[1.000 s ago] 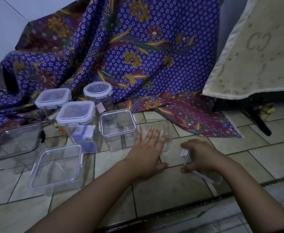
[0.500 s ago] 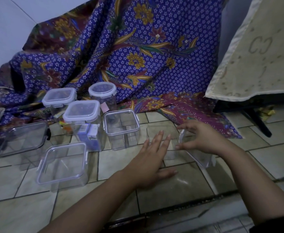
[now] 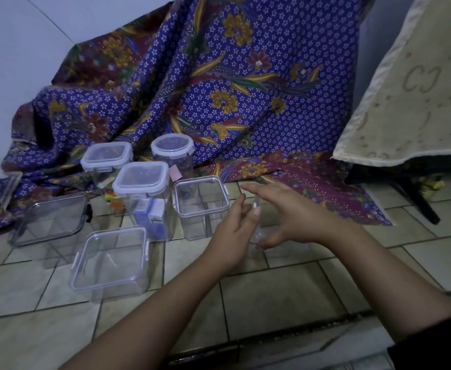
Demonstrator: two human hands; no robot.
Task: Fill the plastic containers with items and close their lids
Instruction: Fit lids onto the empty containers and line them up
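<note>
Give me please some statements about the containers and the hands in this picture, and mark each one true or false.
1. The round container at the back has a lid on it. True.
2. Both hands rest flat on the tiled floor. False: the left hand and the right hand are raised, facing each other around a clear piece that is hard to make out.
3. The square container with the white-rimmed lid holds small boxes. True.
4. A plain white cloth hangs behind the containers. False: the cloth is purple with a flower pattern.
5. The clear container nearest the left hand looks empty. True.
</note>
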